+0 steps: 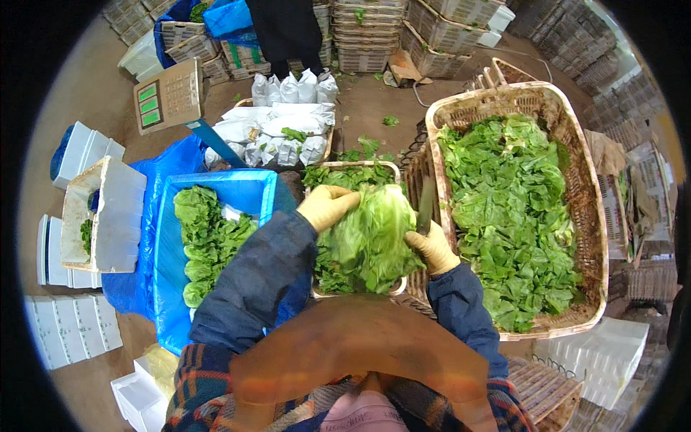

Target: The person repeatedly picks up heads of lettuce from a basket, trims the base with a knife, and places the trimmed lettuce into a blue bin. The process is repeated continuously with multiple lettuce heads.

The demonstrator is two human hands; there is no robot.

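Note:
A head of leafy green lettuce (372,235) is held up between my two gloved hands. My left hand (328,208) pinches its upper left edge. My right hand (433,247) grips a knife, whose dark blade (426,202) points up and away, and its fingers touch the lettuce's right side; the knife's handle is hidden in the palm. Below the lettuce, loose leaves lie in a small crate (398,171). To the right, a large dirty plastic basket (593,216) holds a heap of lettuce leaves. Several lettuce heads (202,232) lie in a blue-lined box (167,243) to the left.
A scale with a lit display (168,97) stands beyond the blue-lined box. White-wrapped bundles (294,121) fill a container ahead. Stacked crates (370,38) and a person in dark trousers (286,32) are at the back. Foam boxes (116,216) stand at the left.

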